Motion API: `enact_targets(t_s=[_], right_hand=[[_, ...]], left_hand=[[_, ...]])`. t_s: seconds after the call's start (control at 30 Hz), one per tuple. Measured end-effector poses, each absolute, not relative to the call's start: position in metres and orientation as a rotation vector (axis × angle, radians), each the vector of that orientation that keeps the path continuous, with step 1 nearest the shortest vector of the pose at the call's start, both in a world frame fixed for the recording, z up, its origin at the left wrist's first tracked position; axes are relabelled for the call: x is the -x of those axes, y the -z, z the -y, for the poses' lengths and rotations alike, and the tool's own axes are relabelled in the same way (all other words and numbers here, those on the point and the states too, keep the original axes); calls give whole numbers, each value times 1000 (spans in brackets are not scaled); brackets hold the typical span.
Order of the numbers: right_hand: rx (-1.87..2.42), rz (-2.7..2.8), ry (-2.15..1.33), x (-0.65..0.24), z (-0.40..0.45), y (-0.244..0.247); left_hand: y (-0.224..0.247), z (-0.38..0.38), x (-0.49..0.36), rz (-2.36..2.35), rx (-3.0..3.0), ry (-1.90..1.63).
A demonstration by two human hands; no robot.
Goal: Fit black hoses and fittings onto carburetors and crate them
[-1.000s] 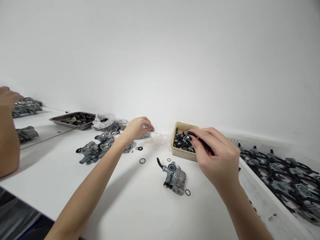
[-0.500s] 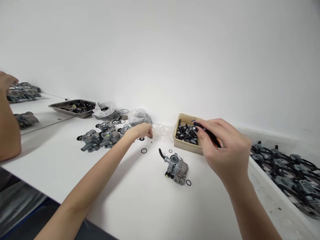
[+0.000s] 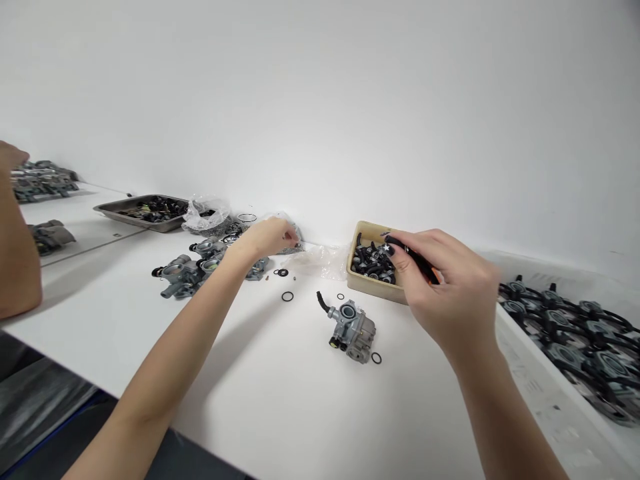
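Observation:
My left hand [image 3: 267, 238] reaches to the clear plastic bag of small grey parts [image 3: 291, 248] by the wall. Its fingers are bent and close together; whatever they hold is hidden. My right hand [image 3: 445, 273] is closed around a slim black-and-orange tool [image 3: 423, 263], raised in front of the tan bin; its tip is not visible. On the table between my arms lies a carburetor [image 3: 353, 330] with a short black hose. Black O-rings lie around it, one [image 3: 377, 358] by its lower right and another [image 3: 287, 296] to its left. A tiny part [image 3: 295, 278] rests near my left hand.
The tan bin [image 3: 373, 295] holds black hose fittings. More carburetors [image 3: 183, 273] stand left, beyond my forearm. A metal tray [image 3: 135, 217] and another bag [image 3: 207, 217] are behind. A white crate [image 3: 540, 360] of carburetors borders the right. Another person's arm [image 3: 17, 247] is at far left.
My left hand has moved back and slightly left, from beside the tiny part on the table to the bag. My right hand keeps holding the tool in nearly the same place.

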State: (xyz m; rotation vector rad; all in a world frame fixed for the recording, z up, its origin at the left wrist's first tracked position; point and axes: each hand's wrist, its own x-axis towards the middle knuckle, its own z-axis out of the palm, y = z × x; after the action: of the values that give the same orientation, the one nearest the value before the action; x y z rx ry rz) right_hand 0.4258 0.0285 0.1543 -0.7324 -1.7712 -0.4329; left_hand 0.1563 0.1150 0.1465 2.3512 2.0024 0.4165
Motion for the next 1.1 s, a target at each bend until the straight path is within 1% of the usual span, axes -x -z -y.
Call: enact_targets(t_s=[0.13,0.17,0.23,0.3,0.43,0.57,0.73,1.1], right_hand=[[750,1803,404,-426,-29,-154],[748,1810,398,-426,-29,-153],[744,1815,389,-425,-30,-153],[742,1817,380,-425,-31,-152],[736,1844,371,-424,-32,-151],[735,1862,363,-424,-34,-151],[740,1869,355,-424,-35,-150],[767,1883,292,-424,-39,-147]], left_hand=[[-170,-93,-161,-2079,-2393,-697],[-172,-91,-160,-2082,-2392,-716],[-168,-95,-157,-2058,-2375,-626],[-155,-108,-152,-1985,-2341,-411],[-107,-147,-143,-1833,-2260,-52],[-66,-172,-137,-1717,-2189,144],[-48,-181,-130,-1635,-2194,168],[-48,-185,-136,-1596,-2212,84]])
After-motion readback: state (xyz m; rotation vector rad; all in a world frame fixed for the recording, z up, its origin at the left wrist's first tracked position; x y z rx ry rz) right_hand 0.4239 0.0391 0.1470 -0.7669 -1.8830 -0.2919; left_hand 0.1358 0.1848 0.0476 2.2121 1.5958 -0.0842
